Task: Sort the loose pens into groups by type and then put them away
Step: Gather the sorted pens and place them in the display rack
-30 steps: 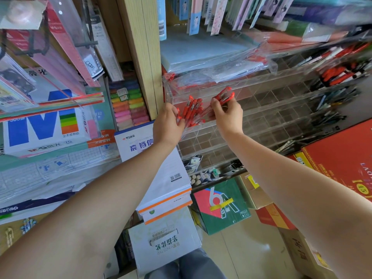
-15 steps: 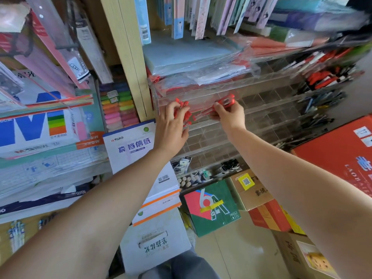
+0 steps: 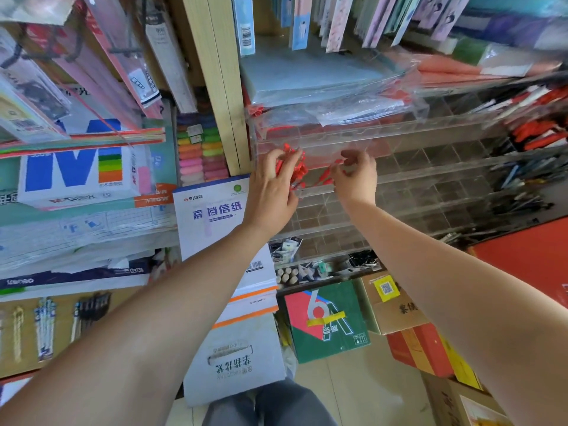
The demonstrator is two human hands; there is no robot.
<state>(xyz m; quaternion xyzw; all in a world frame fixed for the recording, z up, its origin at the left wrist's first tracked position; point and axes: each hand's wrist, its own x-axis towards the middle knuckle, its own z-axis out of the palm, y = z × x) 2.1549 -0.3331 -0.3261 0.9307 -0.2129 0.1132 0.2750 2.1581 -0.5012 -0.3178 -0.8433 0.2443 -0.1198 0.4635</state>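
Observation:
My left hand (image 3: pixel 272 187) grips a bunch of red pens (image 3: pixel 294 167) at the upper left compartments of a clear acrylic pen rack (image 3: pixel 430 167). Their red caps stick up above my fingers. My right hand (image 3: pixel 356 172) is just to the right, fingers curled at a few more red pens (image 3: pixel 329 176) against the rack's front wall. Motion blur hides how those pens lie. More red pens (image 3: pixel 541 133) and dark pens (image 3: pixel 522 173) fill compartments at the rack's far right.
A wooden shelf post (image 3: pixel 221 84) stands left of the rack. Plastic-wrapped folders (image 3: pixel 322 78) lie on top of it. A paper pad (image 3: pixel 212 210) leans below my left hand. Boxes (image 3: pixel 325 321) sit on the floor, and a red box (image 3: pixel 528 262) is at the right.
Both hands have risen with the red pens toward the rack's upper left compartments. The right hand's pens dropped lower, close to the left bunch.

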